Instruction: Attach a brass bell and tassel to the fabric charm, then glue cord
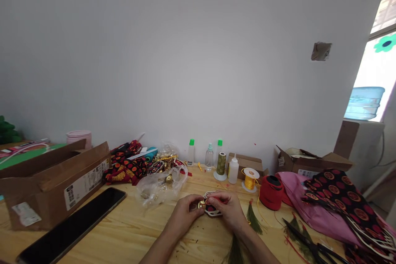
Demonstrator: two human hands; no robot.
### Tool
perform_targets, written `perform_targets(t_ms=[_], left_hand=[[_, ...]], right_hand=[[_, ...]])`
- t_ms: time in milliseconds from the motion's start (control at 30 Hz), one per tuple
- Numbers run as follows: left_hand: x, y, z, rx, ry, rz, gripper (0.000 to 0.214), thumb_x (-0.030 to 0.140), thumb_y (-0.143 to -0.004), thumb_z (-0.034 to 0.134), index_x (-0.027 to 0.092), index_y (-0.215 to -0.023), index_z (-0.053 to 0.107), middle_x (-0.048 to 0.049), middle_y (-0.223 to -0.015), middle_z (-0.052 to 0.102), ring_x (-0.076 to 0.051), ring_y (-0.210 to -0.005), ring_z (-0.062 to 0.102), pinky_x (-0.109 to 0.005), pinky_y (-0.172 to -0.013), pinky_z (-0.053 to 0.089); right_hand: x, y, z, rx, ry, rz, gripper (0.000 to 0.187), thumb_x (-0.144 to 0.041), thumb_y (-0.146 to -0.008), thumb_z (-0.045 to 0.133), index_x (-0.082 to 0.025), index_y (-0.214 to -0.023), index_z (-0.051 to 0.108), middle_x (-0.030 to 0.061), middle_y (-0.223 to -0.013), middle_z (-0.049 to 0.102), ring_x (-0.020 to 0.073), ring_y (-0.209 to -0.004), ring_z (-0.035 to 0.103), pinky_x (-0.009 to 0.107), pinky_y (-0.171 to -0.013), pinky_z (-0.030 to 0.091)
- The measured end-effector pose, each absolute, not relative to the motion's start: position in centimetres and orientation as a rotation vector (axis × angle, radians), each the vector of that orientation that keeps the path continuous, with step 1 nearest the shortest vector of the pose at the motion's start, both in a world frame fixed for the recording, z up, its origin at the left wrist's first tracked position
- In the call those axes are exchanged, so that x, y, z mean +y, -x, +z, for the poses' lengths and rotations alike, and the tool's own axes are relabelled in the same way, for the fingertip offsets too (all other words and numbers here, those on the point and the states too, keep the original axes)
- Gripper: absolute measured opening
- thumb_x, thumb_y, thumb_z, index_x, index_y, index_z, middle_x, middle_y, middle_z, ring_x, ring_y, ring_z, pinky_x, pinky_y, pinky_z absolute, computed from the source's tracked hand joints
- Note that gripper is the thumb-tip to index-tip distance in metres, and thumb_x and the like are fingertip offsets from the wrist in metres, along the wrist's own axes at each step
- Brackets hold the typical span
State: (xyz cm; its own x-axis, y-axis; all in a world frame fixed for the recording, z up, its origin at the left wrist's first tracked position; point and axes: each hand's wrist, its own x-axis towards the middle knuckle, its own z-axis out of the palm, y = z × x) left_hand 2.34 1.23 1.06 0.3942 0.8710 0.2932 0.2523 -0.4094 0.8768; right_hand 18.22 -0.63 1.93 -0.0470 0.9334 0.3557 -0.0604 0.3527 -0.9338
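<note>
My left hand (186, 211) pinches a small round gold bell (201, 204) between thumb and fingers, low in the middle of the head view. Close on its right, my right hand (229, 209) has its fingers closed on a dark red patterned ornament with a white edge (213, 213). Bell and ornament are side by side just above the wooden table (161, 231); whether a cord joins them I cannot make out. A green tassel (254, 218) with a red top lies right of my right wrist, and another tassel (234, 251) is partly under that forearm.
Left are an open cardboard box (52, 189), a large phone (74, 225) and a plastic bag of bells (161, 185). Behind stand glue bottles (233, 170) and thread spools (220, 164). Right are a red thread cone (271, 193), black scissors (309, 243) and patterned fabric (343, 198).
</note>
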Motion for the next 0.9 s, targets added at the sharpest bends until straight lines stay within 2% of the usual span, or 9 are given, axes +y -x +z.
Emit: perform_targets(t_ms=[167, 333, 900], left_hand=[[1.35, -2.39, 0.74, 0.986, -1.862, 1.024, 0.026, 0.024, -0.064, 0.059, 0.015, -0.088, 0.063, -0.0042, -0.086, 0.067, -0.018, -0.079, 0.058, -0.027, -0.073, 0.044], [1.54, -2.32, 0.18, 1.031, -1.86, 1.037, 0.027, 0.024, -0.062, 0.06, 0.015, -0.087, 0.063, -0.0043, -0.083, 0.066, -0.018, -0.076, 0.057, -0.027, -0.071, 0.043], [1.42, -2.29, 0.2, 0.999, -1.899, 1.019, 0.026, 0.019, -0.062, 0.059, 0.016, -0.087, 0.064, -0.0046, -0.086, 0.067, -0.019, -0.081, 0.058, -0.026, -0.074, 0.042]], right_hand=[[-0.75, -18.19, 1.92, -1.332, 0.897, 1.039, 0.023, -0.04, -0.056, 0.07, -0.018, -0.064, 0.07, 0.0056, -0.071, 0.067, 0.0152, -0.063, 0.058, 0.026, -0.06, 0.045], [-0.84, -18.16, 1.75, -1.327, 0.917, 1.092, 0.026, -0.041, -0.054, 0.071, -0.017, -0.063, 0.07, 0.0044, -0.063, 0.065, 0.0126, -0.054, 0.055, 0.024, -0.052, 0.044], [-0.93, -18.2, 1.78, -1.271, 0.941, 1.144, 0.027, -0.041, -0.052, 0.072, -0.017, -0.064, 0.069, 0.0043, -0.062, 0.066, 0.0127, -0.054, 0.056, 0.025, -0.054, 0.045]])
